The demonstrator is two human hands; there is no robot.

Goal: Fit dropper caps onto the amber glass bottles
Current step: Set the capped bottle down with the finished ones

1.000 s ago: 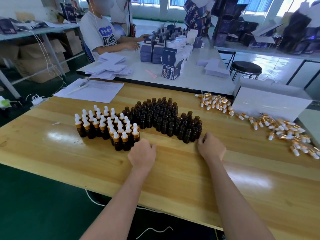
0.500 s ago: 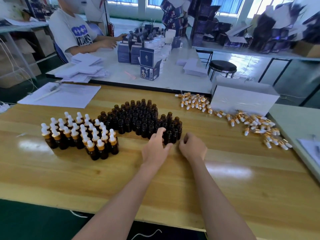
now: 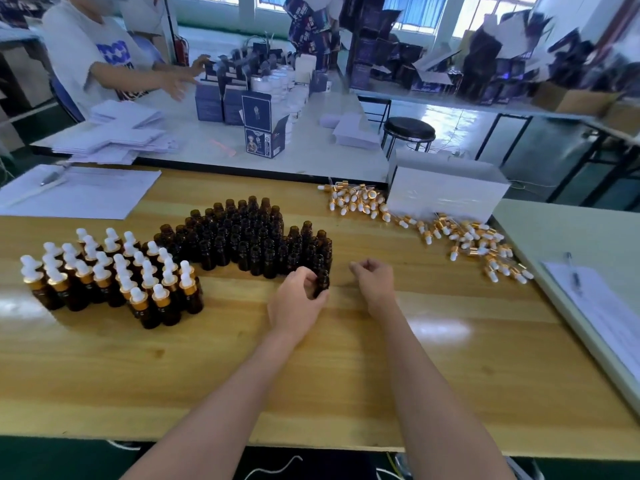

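Capped bottles [image 3: 114,271] stand just left of the uncapped bottle cluster [image 3: 249,237], touching it, on wood table [image 3: 242,375]. L hand [image 3: 298,301] at cluster's near-right corner, fingers curled round one bottle [image 3: 322,282], upright. R hand [image 3: 375,280] just right of cluster, fingers loosely curled, nothing seen in them. Dropper caps [image 3: 450,233] lie scattered further right of cluster, by white box [image 3: 446,195].

Glossy amber glass bottles [image 3: 256,244] — gold-collared white caps [image 3: 433,230], varnished wooden table [image 3: 311,375]
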